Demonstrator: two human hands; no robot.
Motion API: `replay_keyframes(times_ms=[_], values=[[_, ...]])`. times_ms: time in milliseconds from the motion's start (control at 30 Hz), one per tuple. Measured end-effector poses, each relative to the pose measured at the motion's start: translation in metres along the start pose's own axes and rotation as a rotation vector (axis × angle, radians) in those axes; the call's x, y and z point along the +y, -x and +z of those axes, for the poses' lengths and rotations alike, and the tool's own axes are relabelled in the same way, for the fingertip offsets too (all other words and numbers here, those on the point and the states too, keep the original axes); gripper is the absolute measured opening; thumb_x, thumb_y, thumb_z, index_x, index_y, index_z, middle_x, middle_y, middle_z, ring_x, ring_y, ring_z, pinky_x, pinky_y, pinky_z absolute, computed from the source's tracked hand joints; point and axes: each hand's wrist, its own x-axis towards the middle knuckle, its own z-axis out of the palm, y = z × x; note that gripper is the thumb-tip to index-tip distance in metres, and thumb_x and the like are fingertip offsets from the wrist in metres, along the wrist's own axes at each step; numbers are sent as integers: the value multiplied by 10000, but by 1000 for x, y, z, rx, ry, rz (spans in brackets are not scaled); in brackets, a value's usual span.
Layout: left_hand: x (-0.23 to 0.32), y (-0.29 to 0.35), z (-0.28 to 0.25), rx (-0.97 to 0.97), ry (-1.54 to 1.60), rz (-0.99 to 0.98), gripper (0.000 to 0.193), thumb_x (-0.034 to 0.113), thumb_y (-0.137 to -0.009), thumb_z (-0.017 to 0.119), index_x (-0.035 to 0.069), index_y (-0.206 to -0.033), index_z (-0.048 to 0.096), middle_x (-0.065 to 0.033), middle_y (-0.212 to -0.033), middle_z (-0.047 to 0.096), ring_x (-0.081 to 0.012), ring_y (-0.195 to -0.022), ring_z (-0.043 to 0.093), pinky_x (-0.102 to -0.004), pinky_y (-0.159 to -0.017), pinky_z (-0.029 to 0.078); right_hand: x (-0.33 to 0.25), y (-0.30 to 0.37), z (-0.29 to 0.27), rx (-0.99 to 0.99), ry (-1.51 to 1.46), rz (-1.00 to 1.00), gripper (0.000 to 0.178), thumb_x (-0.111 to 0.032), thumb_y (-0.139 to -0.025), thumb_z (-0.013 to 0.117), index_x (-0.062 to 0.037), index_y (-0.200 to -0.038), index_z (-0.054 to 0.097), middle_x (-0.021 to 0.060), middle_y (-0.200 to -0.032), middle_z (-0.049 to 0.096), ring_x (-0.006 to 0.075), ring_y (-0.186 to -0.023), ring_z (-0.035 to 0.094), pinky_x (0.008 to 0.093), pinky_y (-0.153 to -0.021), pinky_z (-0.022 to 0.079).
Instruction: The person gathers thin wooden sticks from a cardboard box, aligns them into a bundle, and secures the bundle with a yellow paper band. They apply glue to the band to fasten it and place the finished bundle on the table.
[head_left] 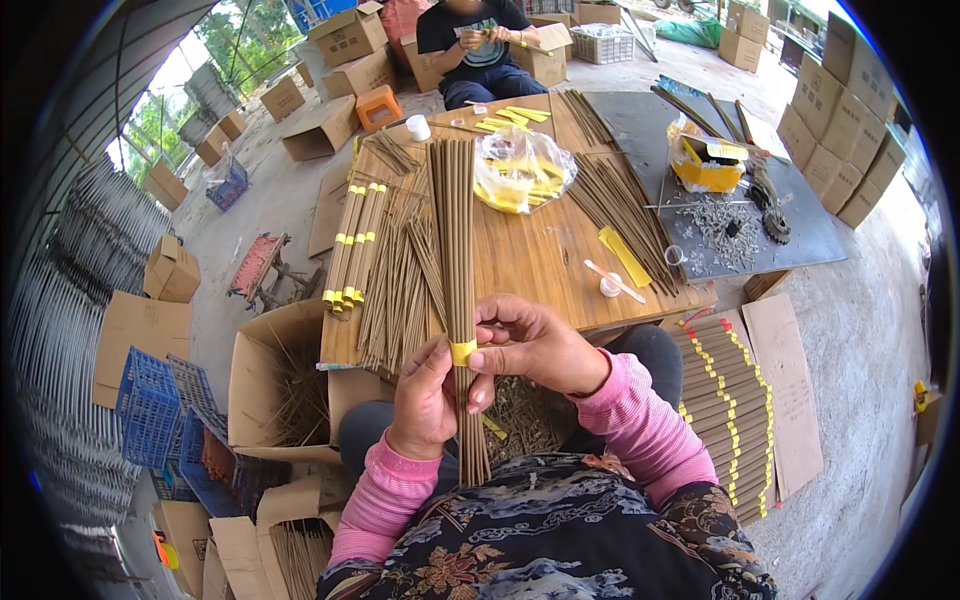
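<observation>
A bundle of long brown incense sticks (455, 230) stands upright between my two hands, in front of the wooden table. Around its lower part runs a yellow paper band (463, 353). My left hand (425, 390) wraps the bundle from the left, just below the band. From the right, my right hand (530, 345) presses its thumb on the band's edge, with its fingers behind the sticks. Left of the bundle, loose incense sticks (392, 290) lie on the table beside several finished bundles (352, 245) with yellow bands. A clear plastic bag (520, 170) of yellow strips sits beyond.
On the wooden table (520, 265) lie a small white cup (610, 286) with a flat stick across it and more incense (625, 215). A yellow box (708, 163) stands on the dark table. Banded bundles (730, 410) lie low right; an open carton (270, 390) stands left. Another person (478, 45) sits opposite.
</observation>
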Motion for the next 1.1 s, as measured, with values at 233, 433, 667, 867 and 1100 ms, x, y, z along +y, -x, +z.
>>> replay_keyframes(times_ms=[233,433,667,867,1100], values=[[1,-1,-3,-19,1,2,382,271,-941,352,-41,-1110,493,-112,-826,553,-127,-554,482,-236,-470,391,2,0,-4,9,111,-66,291,-28,-857,517,22,-1135,444,100,-979,570,222,-709,640,328,-676,533],[-1,0,-5,-52,23,8,386,289,-938,361,-36,-1091,500,-104,-849,547,-129,-571,481,-237,-469,389,-4,-1,-1,-67,32,43,330,-97,-858,557,47,-1142,472,78,-963,583,122,-873,563,258,-764,467],[3,-9,-9,96,-65,221,283,232,-906,465,4,-1059,534,-154,-1079,548,-137,-619,508,-271,-531,442,5,-3,4,-107,26,-56,758,-169,-799,647,-39,-1364,159,79,-1120,462,173,-907,524,335,-845,424],[7,-10,-8,150,-213,391,207,148,-851,562,46,-1027,523,-150,-1086,545,-204,-922,568,-348,-815,471,35,-3,9,-93,517,42,415,-110,-793,636,20,-1128,428,46,-857,555,91,-743,523,238,-679,447],[59,-14,-10,126,-107,493,226,160,-860,549,47,-1048,494,-74,-834,544,-133,-646,480,-265,-591,409,32,4,-1,-156,725,152,425,-165,-760,666,13,-1081,452,85,-809,581,171,-723,576,284,-661,466]])
